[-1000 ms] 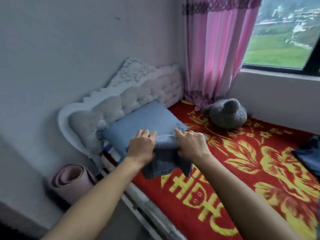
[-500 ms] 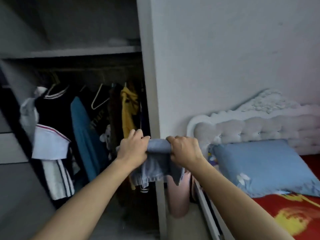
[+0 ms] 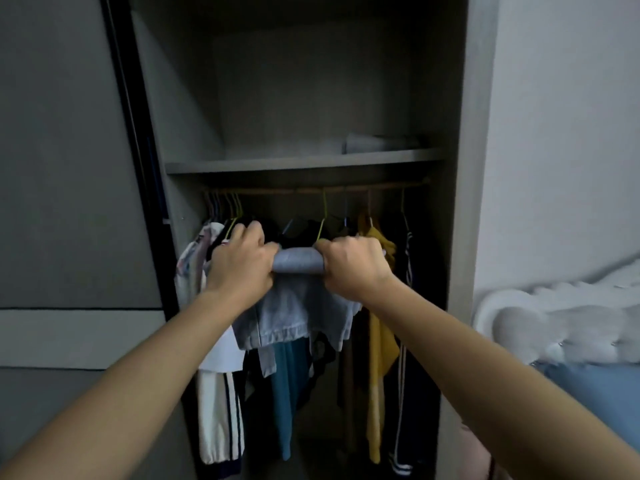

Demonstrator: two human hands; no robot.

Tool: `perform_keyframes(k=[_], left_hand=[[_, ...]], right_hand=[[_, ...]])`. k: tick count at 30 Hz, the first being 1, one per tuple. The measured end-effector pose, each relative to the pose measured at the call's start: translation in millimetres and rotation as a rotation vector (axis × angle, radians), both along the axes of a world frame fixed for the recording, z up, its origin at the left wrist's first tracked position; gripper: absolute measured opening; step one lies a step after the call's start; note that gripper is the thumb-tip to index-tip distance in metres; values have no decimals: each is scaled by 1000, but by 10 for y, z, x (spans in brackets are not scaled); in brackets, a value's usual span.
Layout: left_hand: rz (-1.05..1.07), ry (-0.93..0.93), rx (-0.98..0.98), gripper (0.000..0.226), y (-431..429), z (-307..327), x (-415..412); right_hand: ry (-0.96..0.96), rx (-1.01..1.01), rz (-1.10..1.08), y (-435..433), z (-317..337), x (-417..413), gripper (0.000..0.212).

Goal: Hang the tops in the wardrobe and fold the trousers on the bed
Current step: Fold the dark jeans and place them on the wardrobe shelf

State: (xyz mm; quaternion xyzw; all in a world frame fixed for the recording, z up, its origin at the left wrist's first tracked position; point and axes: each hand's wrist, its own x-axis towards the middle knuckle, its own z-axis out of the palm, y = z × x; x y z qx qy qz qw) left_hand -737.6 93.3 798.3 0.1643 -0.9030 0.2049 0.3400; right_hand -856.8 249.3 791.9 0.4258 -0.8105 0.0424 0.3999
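Swinging away from the bed, the view has come round to face the open wardrobe squarely, and the denim garment has travelled with it, now held up in front of the hung clothes, just below the rail.

Both hands are closed tight on it: the left hand and the right hand each grip an end of the bunched top edge, close together, with a short roll of cloth showing between them.

That gripped edge runs level, left to right, roughly in line with the rail; the rest of the cloth drops straight down from it, with its hem lowest, so the piece's long axis is near vertical.

As for progress, several garments already hang on the rail, but no hanger is visible in this piece, so hanging it is not yet done. Spare hangers cluster at the rail's left end — likely the next thing needed. Only the headboard and a pillow show at the right edge, so the trouser folding cannot be judged.
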Motion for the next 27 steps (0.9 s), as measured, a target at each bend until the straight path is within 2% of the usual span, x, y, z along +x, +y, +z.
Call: perform_keyframes(k=[6, 13, 17, 21, 27], left_hand=[[-97, 235, -132, 36, -328, 1095, -299], [-123, 490, -335, 28, -552, 2141, -964], [-117, 583, -433, 28, -782, 2537, -1593], [-127, 629, -460, 26, -1024, 2873, -2192], [-100, 614, -487, 26, -1585, 3160, -3202]], right_hand=[[229, -149, -87, -246, 1144, -192, 26], [488, -249, -117, -384, 2279, -711, 25], [597, -285, -162, -548, 2658, -1280, 31], [614, -314, -198, -773, 2936, -1839, 38], [647, -342, -175, -1362, 3211, -2928, 37]])
